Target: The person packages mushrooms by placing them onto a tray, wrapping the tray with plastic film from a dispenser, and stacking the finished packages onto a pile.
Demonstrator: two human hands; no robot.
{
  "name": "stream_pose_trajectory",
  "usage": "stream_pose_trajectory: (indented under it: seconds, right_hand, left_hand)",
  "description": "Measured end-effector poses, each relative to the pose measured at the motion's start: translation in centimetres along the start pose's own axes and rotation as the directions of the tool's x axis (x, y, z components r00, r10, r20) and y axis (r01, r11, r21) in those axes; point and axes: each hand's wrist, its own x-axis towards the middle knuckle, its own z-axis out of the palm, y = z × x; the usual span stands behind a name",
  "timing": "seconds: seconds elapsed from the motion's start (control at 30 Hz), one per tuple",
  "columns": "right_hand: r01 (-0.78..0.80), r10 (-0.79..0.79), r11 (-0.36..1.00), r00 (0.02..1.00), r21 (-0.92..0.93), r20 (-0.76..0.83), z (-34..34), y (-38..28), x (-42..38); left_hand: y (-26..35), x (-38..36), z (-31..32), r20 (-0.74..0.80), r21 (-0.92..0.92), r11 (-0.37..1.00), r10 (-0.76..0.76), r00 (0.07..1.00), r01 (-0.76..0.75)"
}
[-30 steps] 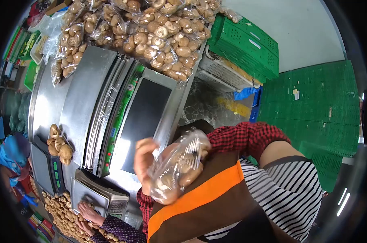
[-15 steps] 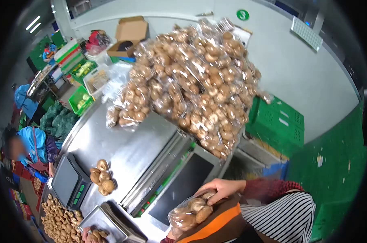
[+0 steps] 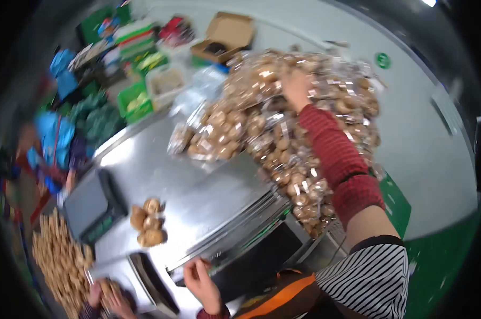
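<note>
R hand now up at bag pile, fingers' grip unclear; L hand nr machine edge, fingers apart, tabletop btwn

Head view: wide, tilted, facing forward and down over steel table, mushroom bags farther off.

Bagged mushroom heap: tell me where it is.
In the head view, the bagged mushroom heap lies right of centre on the steel table, below and right of the cardboard box, under the right hand.
</note>
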Motion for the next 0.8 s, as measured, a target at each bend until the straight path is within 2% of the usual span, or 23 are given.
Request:
stream_pose_trajectory:
  seconds: [0.03, 0.07, 0.1, 0.13, 0.17, 0.2, 0.23, 0.27, 0.3, 0.33, 0.4, 0.47, 0.53, 0.57, 0.6, 0.67, 0.7, 0.73, 0.8]
  right_hand:
    - [0.120, -0.063, 0.965, 0.969, 0.232, -0.239, -0.5, -1.6, -0.9]
    - [0.323, -0.160, 0.852, 0.909, 0.411, -0.384, -1.3, -4.1, -1.8]
    - [0.283, -0.179, 0.706, 0.958, 0.649, -0.223, -0.8, -7.9, -3.9]
    - [0.172, -0.223, 0.537, 0.973, 0.826, -0.057, -0.6, -10.5, -6.8]
    - [0.107, -0.384, 0.487, 0.918, 0.867, 0.102, -1.3, -13.7, -10.7]
    - [0.050, -0.530, 0.451, 0.819, 0.891, 0.222, -2.4, -17.9, -14.3]
    - [-0.075, -0.699, 0.302, 0.661, 0.950, 0.274, -1.2, -21.5, -17.8]
    - [0.023, -0.791, 0.209, 0.591, 0.978, 0.155, -1.1, -25.2, -21.3]
    - [0.209, -0.849, 0.014, 0.519, 0.978, -0.098, 0.3, -29.0, -24.5]
    - [0.163, -0.898, -0.045, 0.426, 0.986, -0.111, 0.3, -32.7, -27.2]
    - [0.291, -0.903, -0.150, 0.349, 0.945, -0.251, 0.4, -38.0, -30.7]
    - [0.060, -0.980, -0.028, 0.196, 0.998, -0.039, 0.1, -40.2, -32.5]
    - [0.173, -0.985, 0.096, 0.161, 0.980, 0.068, -0.5, -39.4, -33.3]
    - [0.167, -0.950, 0.140, 0.299, 0.976, 0.086, -1.4, -38.2, -33.7]
    - [0.116, -0.935, 0.272, 0.266, 0.955, 0.234, -2.4, -36.7, -33.5]
    - [0.196, -0.832, 0.395, 0.489, 0.897, 0.260, -3.6, -32.3, -34.3]
    - [0.149, -0.766, 0.518, 0.519, 0.842, 0.380, -4.1, -30.0, -34.3]
    - [0.094, -0.683, 0.625, 0.546, 0.775, 0.485, -4.9, -27.8, -34.3]
    - [0.050, -0.529, 0.728, 0.676, 0.684, 0.513, -5.4, -23.9, -35.6]
  left_hand:
    - [-0.1, 0.6, -0.6, -0.102, 0.045, 0.996, 0.084, 0.991, -0.080]
    - [-0.5, 1.5, -1.3, -0.199, 0.114, 0.982, 0.173, 0.964, -0.153]
    - [0.0, 2.5, -1.9, -0.271, 0.334, 0.916, 0.320, 0.908, -0.223]
    - [0.5, 3.6, -2.6, -0.278, 0.547, 0.798, 0.459, 0.844, -0.254]
    - [0.7, 4.7, -3.5, -0.283, 0.677, 0.708, 0.500, 0.818, -0.198]
    - [0.4, 6.2, -4.0, -0.270, 0.779, 0.608, 0.546, 0.793, -0.153]
    - [0.2, 7.4, -4.5, -0.277, 0.787, 0.606, 0.510, 0.814, -0.112]
    - [-0.1, 8.7, -4.8, -0.277, 0.794, 0.602, 0.474, 0.836, -0.078]
    - [-0.5, 9.9, -5.1, -0.268, 0.808, 0.586, 0.465, 0.844, -0.066]
    - [-1.0, 11.2, -5.5, -0.257, 0.821, 0.568, 0.455, 0.852, -0.056]
    - [-2.0, 13.4, -6.3, -0.198, 0.858, 0.507, 0.486, 0.851, -0.090]
    - [-2.0, 14.8, -6.6, -0.195, 0.847, 0.525, 0.459, 0.867, -0.087]
    - [-1.5, 15.4, -6.3, -0.140, 0.790, 0.597, 0.392, 0.909, -0.136]
    - [-2.9, 15.7, -6.4, -0.068, 0.900, 0.413, 0.447, 0.892, -0.138]
    - [-3.2, 15.7, -6.2, -0.015, 0.929, 0.335, 0.463, 0.886, -0.159]
    - [-3.0, 15.6, -5.4, 0.172, 0.836, 0.404, 0.447, 0.878, -0.370]
    - [-2.9, 15.7, -5.0, 0.302, 0.774, 0.402, 0.445, 0.843, -0.489]
    - [-2.4, 15.6, -4.4, 0.371, 0.688, 0.530, 0.329, 0.868, -0.495]
    - [-1.9, 15.6, -3.1, 0.572, 0.633, 0.457, 0.268, 0.775, -0.625]
